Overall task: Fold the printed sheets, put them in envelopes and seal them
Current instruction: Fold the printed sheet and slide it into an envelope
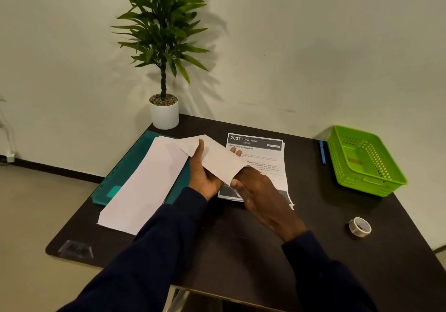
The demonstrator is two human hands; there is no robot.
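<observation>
L thumb (pixel 201 145) lies across the top face of a white envelope (pixel 217 159). L fingertips (pixel 237 152) peek past its far edge from below, so the left hand (pixel 205 179) grips it, lifted off the table (pixel 241 239). R fingers are at the near end, tips hidden under the paper; can't tell if the right hand (pixel 259 191) pinches the edge or reaches into the mouth. Far end shows a flap-like point, prob. open.

Envelope hangs just above the printed sheets (pixel 263 153), which lie flat & unfolded. More white pieces (pixel 144 186) sit on a teal folder (pixel 125 167) to the left; tape roll (pixel 360 226) well off right.

Step, as I judge it: readying an envelope, nothing inside yet. Next calls for a sheet folded narrow enough for the mouth, w/ L holding it open.
</observation>
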